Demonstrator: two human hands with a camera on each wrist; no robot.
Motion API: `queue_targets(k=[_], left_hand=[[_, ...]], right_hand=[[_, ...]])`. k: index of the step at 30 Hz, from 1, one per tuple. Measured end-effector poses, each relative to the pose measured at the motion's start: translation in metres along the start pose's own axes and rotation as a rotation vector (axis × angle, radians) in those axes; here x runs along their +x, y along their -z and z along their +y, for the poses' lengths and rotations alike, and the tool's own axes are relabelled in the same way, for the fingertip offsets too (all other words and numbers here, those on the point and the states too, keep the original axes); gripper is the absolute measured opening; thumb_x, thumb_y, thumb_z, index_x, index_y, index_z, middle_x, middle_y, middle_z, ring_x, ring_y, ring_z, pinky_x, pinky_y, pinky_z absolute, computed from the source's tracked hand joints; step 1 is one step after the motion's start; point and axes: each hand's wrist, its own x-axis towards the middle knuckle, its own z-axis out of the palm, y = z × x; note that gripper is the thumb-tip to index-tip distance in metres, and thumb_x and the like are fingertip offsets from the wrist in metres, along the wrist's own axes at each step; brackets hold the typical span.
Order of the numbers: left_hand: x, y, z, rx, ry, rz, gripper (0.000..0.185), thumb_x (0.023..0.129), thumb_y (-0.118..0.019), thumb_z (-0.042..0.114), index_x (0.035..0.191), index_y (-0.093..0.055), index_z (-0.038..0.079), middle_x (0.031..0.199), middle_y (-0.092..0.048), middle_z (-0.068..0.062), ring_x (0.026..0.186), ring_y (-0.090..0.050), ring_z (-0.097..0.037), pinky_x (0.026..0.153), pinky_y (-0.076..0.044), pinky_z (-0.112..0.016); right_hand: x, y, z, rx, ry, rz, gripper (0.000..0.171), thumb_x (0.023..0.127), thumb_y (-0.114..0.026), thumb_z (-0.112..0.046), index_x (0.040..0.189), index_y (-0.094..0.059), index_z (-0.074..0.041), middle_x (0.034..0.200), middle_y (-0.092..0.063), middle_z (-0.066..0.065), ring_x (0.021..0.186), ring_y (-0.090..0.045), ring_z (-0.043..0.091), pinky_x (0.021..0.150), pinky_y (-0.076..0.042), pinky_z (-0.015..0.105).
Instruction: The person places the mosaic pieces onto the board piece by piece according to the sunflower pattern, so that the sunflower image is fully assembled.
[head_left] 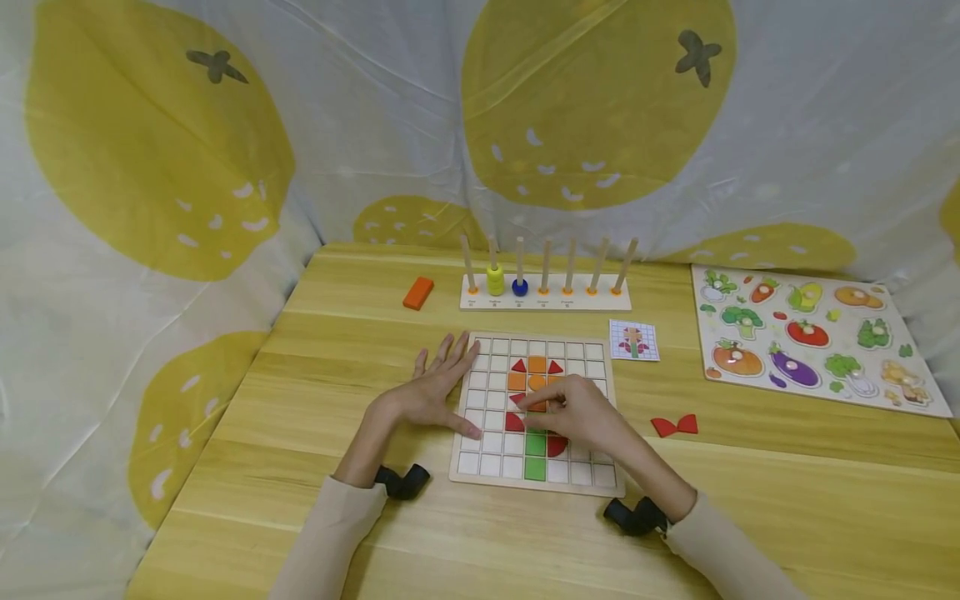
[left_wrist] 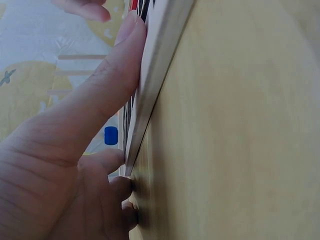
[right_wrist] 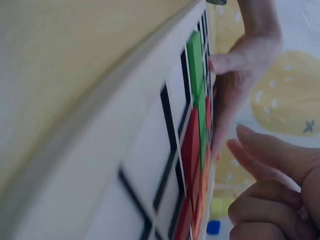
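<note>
A wooden grid board (head_left: 468, 463) lies on the table, bearing orange squares (head_left: 537, 364), green squares (head_left: 535, 468), red triangles (head_left: 519, 365) and red quarter-circle pieces (head_left: 557, 447). My left hand (head_left: 429, 395) has its fingers spread along the board's left side, thumb over the grid. Above the middle of the board is my right hand (head_left: 581, 410), its thumb and index finger near a red triangle (head_left: 516, 398) and a red quarter-circle (head_left: 513, 422). In the right wrist view, that thumb and index finger show no piece between them; the other fingers (right_wrist: 265, 210) are bent.
Two red quarter-circle pieces (head_left: 687, 424) lie right of the board. A pattern card (head_left: 633, 340) is at its upper right. Behind stand a peg rack (head_left: 546, 304) with yellow and blue beads and an orange block (head_left: 418, 292). A vegetable puzzle (head_left: 810, 367) lies at right.
</note>
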Motion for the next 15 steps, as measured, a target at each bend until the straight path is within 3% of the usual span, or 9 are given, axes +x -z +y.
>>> queue_targets(k=[7, 15], left_hand=[[-0.001, -0.001, 0.001, 0.007, 0.006, 0.004, 0.130, 0.068, -0.076, 0.063, 0.156, 0.008, 0.018, 0.162, 0.022, -0.007, 0.149, 0.022, -0.031, 0.116, 0.012, -0.063], [-0.001, -0.001, 0.001, 0.011, 0.004, 0.004, 0.129, 0.069, -0.075, 0.063, 0.155, 0.010, 0.018, 0.161, 0.023, -0.007, 0.148, 0.023, -0.031, 0.116, 0.012, -0.062]], right_hand=[[-0.025, 0.047, 0.028, 0.009, -0.029, 0.001, 0.020, 0.085, -0.074, -0.030, 0.101, -0.077, -0.019, 0.055, -0.031, -0.005, 0.048, -0.027, 0.005, 0.044, -0.023, 0.020], [-0.055, 0.109, 0.079, -0.015, -0.104, -0.045, 0.027, 0.082, -0.076, -0.031, 0.106, -0.075, -0.019, 0.061, -0.034, -0.004, 0.052, -0.029, 0.003, 0.045, -0.027, 0.022]])
